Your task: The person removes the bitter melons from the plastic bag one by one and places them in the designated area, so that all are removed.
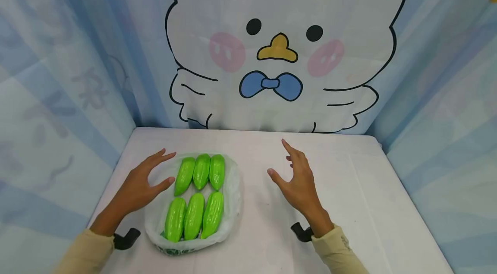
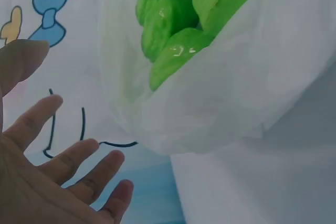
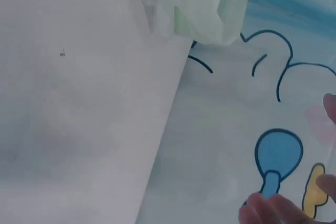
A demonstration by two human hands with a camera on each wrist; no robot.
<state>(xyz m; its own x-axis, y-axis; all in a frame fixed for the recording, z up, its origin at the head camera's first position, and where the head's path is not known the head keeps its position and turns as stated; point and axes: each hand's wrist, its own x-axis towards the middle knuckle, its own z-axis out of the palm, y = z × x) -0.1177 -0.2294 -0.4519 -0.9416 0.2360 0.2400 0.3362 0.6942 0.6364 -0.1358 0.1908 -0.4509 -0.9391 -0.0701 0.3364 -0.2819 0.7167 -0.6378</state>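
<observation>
Six green gourd-shaped pieces [image 1: 194,215] lie inside the white plastic bag [image 1: 232,196] in two rows of three, one toward the bag's far side and one toward its near side; whether anything stiff sits under the plastic cannot be made out. At the bag's left, the left hand [image 1: 136,188] has thumb and fingers spread and grips nothing. In the head view its fingertips overlap the bag's edge, but the left wrist view shows a gap between them and the plastic. That view cuts off the hand's back part and the pieces' upper ends, while the bag's wall hides their undersides. Well apart to the bag's right, the right hand [image 1: 300,185] also holds nothing, thumb and forefinger wide apart; its other fingers are mostly hidden behind the forefinger, and its own wrist camera catches only fingertips at the frame's edge. Green print [image 1: 176,251] on the bag's near side is too creased to read. A white table [image 1: 388,205] lies beneath the bag, its near edge out of frame. Beyond the bag hangs a curtain [image 1: 272,110] with a drawn white bird, its head cropped at the top. Beige sleeves [image 1: 88,251] and black wrist straps [image 1: 127,238] flank the bag, the sleeves cut off below.
</observation>
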